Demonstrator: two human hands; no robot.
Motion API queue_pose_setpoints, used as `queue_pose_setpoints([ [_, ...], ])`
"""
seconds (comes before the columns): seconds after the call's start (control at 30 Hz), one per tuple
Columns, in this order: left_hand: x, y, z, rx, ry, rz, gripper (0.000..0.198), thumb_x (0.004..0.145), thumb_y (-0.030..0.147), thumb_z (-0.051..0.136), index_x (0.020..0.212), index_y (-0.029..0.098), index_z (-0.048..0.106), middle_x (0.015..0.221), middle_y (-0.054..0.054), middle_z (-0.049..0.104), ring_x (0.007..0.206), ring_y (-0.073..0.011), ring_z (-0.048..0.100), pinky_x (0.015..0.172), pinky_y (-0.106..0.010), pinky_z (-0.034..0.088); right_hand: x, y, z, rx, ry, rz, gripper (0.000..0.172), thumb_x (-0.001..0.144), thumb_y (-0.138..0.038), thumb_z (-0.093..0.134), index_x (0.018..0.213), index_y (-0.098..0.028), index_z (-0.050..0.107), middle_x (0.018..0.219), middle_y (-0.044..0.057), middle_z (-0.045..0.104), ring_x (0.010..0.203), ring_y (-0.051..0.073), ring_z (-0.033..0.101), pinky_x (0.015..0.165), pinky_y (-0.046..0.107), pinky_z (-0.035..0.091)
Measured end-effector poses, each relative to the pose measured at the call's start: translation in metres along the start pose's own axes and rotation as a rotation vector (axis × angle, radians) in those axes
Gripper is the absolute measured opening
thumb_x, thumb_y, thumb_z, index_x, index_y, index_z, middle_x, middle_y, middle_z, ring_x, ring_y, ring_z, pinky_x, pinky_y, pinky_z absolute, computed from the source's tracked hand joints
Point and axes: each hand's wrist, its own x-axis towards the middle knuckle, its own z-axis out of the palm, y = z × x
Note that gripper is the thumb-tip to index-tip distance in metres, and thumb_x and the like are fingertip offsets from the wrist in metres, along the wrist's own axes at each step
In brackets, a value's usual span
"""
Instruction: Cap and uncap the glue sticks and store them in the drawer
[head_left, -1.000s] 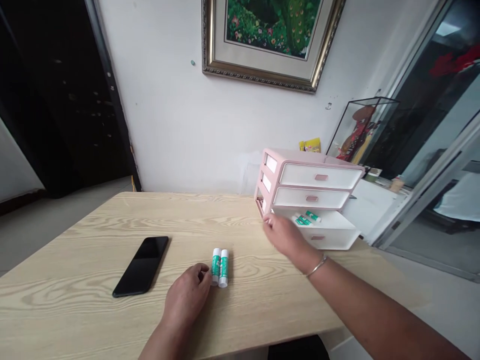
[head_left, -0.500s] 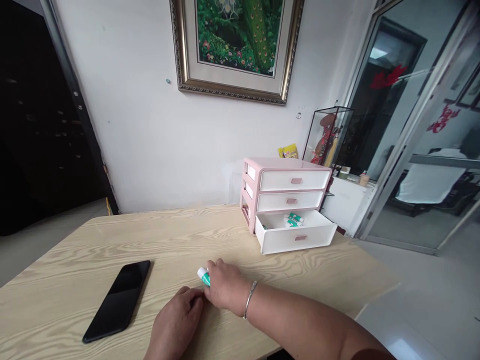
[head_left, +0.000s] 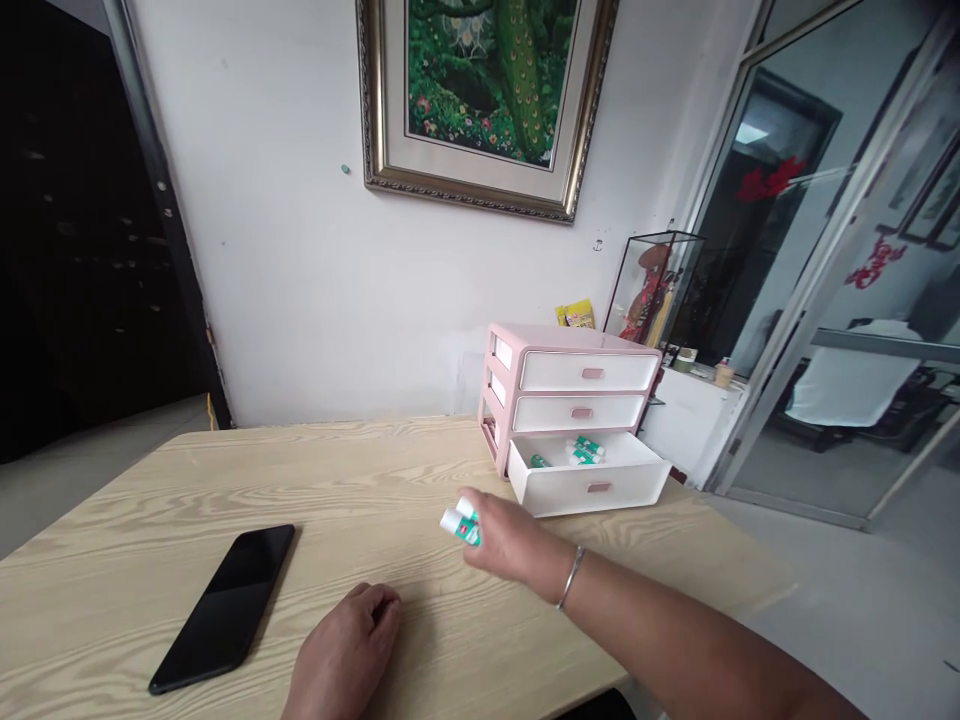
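A: Pale wood table (head_left: 150,520), dark phone (head_left: 225,608) lying at its left. What did the right hand (head_left: 510,540) have?

B: Two glue sticks (head_left: 461,522), white with green labels, pinched side by side in its curled fingers, caps poking out to the left. They were held clear of the table, between the left hand (head_left: 349,645) and the open drawer (head_left: 592,487).

A: Change from half a second before?

B: Then the right hand was down on the sticks, just ahead of the left. Since then it had lifted and swung right, toward the cabinet (head_left: 577,372). The spot where they lay showed bare wood.

A: Left hand?

B: Much where it was, resting on the table near the front edge, fingers curled under, nothing seen in them.

A: Drawer?

B: Bottom one was pulled out, several stored sticks (head_left: 585,450) inside; the two above were closed. Both sticks came off the table in one grab. The hand was near the drawer, not over it.
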Motion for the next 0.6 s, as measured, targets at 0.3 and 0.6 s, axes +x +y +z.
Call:
queue_pose_setpoints([
  [0.3, 0.006, -0.005, 0.003, 0.009, -0.028, -0.007, 0.033, 0.096, 0.035, 0.037, 0.09, 0.025, 0.069, 0.099, -0.004, 0.072, 0.091, -0.0213, 0.067, 0.076, -0.03, 0.04, 0.023, 0.096, -0.087, -0.122, 0.223, 0.12, 0.068, 0.079, -0.028, 0.066, 0.144, -0.026, 0.046, 0.123, 0.009, 0.068, 0.106, 0.027, 0.063, 0.083, 0.028, 0.043],
  [0.6, 0.012, -0.014, 0.009, 0.014, -0.049, -0.023, 0.033, 0.097, 0.036, 0.037, 0.091, 0.026, 0.068, 0.099, -0.004, 0.073, 0.093, -0.022, 0.067, 0.078, -0.031, 0.04, 0.046, 0.14, -0.107, -0.114, -0.091, 0.262, 0.063, 0.064, -0.019, 0.075, 0.125, -0.031, 0.064, 0.101, 0.002, 0.072, 0.081, 0.021, 0.065, 0.062, 0.024, 0.039],
])
